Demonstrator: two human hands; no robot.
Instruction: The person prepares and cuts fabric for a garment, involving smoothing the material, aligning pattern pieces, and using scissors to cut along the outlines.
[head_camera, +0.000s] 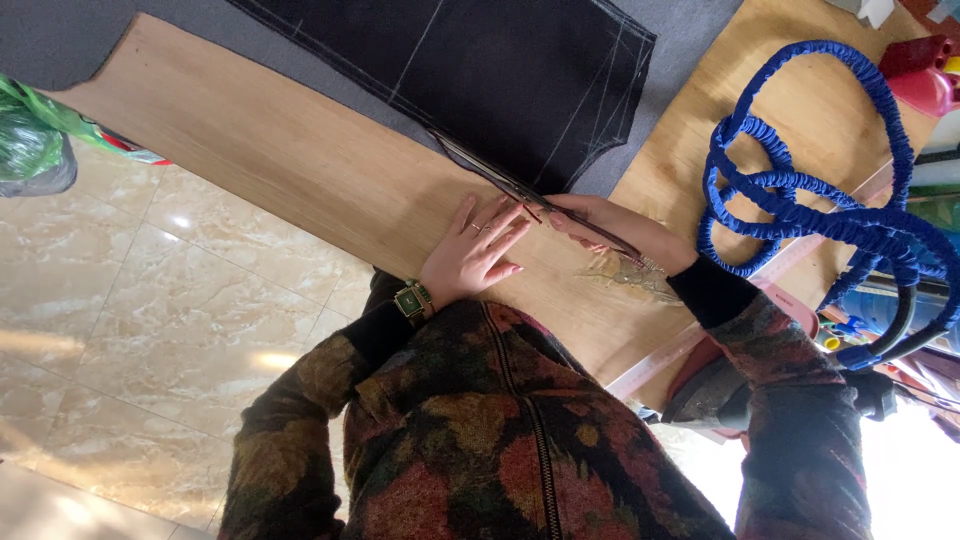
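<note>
Lying on the wooden table (300, 170), the dark cloth (500, 70) bears pale chalk lines, and a clear ruler (560, 210) runs along its lower edge. The left hand (475, 255) presses flat on the table, fingers spread, grip released, fingertips at the ruler. The right hand (620, 232) rests on the ruler's near end; whether its grip is clenched cannot be told. A blue coiled hose (800, 190) lies to the right, well apart.
</note>
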